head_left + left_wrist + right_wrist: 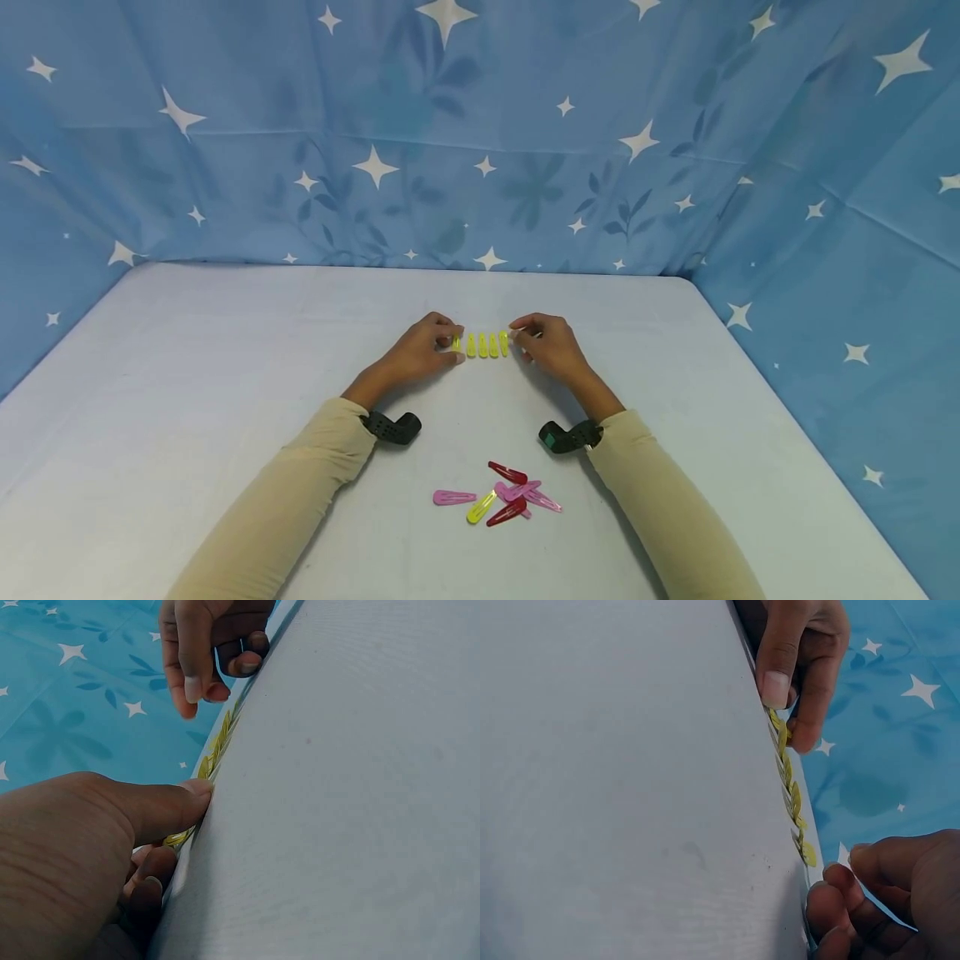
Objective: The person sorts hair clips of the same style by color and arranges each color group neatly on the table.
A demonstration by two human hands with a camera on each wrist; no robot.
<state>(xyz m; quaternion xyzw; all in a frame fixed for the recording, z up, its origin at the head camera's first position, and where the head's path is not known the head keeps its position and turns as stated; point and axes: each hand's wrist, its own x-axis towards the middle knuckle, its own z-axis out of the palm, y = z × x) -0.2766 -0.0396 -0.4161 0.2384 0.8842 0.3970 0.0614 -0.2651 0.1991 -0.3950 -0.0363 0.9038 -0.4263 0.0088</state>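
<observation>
Starry blue curtains (528,92) hung behind the white tabletop (225,358). Five yellow clips (483,345) lay in a row, twelve o'clock from a mixed pile (507,512). At nine, the left hand (418,350) pinched the end clip (456,342) between thumb and fingertip; at three, the right hand (553,343), fingers loosely bent, held nothing just beside the row.

The head camera looks forward and down from above, far enough back to take in most of the flat white table (225,367) and the blue fabric curtain printed with white stars (525,125). The left wrist camera sits close behind the left hand (416,352), low, facing across to the right hand (553,346), the tabletop tilted steeply rightward; the right wrist camera looks back oppositely, tabletop on the left. All three views share the row of yellow teardrop-shaped clips (483,348).
</observation>
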